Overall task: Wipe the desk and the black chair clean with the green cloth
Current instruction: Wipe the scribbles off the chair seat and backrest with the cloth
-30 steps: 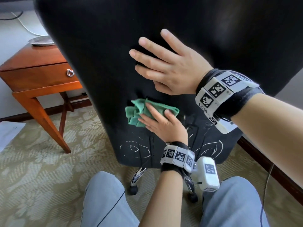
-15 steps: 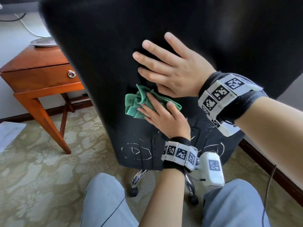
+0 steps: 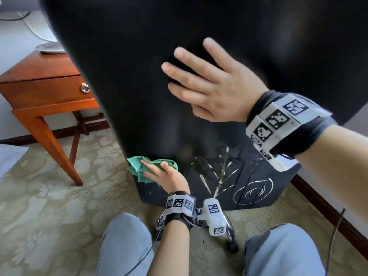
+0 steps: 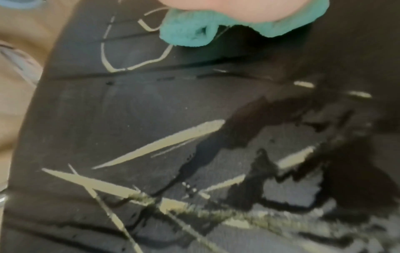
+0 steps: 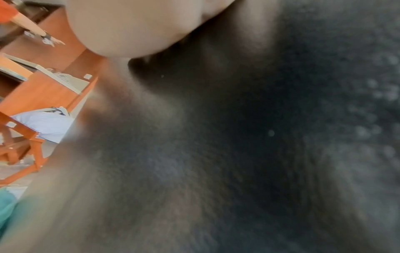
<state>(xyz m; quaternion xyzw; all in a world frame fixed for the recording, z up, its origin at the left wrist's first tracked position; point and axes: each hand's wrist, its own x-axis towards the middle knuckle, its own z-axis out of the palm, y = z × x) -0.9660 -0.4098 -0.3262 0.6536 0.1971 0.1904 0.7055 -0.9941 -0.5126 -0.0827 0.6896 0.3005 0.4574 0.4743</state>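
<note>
Since the earlier frame, the left hand [image 3: 163, 177] has slid the green cloth [image 3: 139, 168] down toward the black chair [image 3: 129, 76] back's lower left edge, straight fingers pressing it there. Higher up, the right hand [image 3: 215, 86] lies flat on the backrest, fingers spread.

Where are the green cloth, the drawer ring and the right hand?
green cloth [image 3: 137, 166]: head view, on the bunched folds left of the fingers.
drawer ring [image 3: 85, 88]: head view, on the metal ring at the drawer front.
right hand [image 3: 215, 88]: head view, on the back of the hand, flat against the black chair [image 3: 139, 56].

Hotel-like room: patterned carpet [image 3: 49, 206], wooden desk [image 3: 45, 90], black chair [image 3: 139, 56].
</note>
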